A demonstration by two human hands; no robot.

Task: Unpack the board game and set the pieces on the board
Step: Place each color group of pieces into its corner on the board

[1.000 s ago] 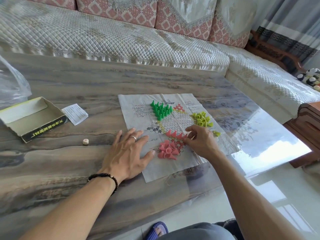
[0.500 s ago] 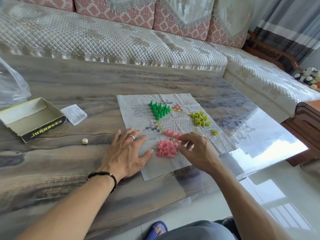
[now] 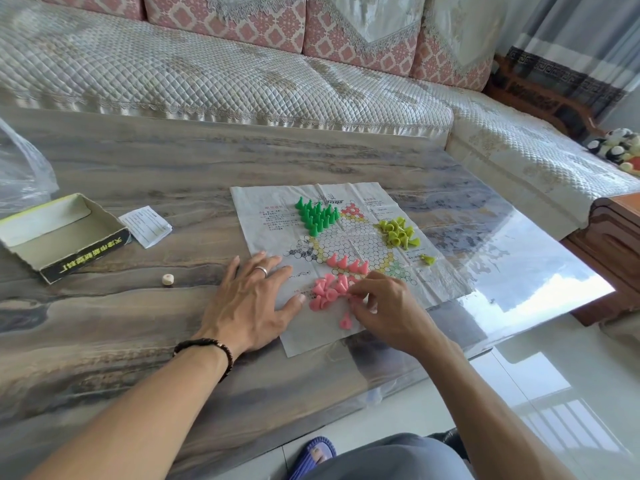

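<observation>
A paper game board lies flat on the table. Green cone pieces stand in a tight cluster at its far left corner. Yellow-green pieces lie in a loose heap at the right, with one stray yellow-green piece nearer the edge. A short row of pink pieces stands on the board; a pink heap lies just in front, and one pink piece lies apart. My left hand presses flat on the board's near left edge. My right hand pinches at the pink heap with curled fingers.
The open game box sits at the left with a folded leaflet beside it. A small die lies near my left hand. A clear plastic bag is at the far left. A sofa runs behind the table.
My right hand drew back from the row of standing pink pieces to the pink heap and closed its fingers there. One pink piece now lies apart. The left hand stayed put.
</observation>
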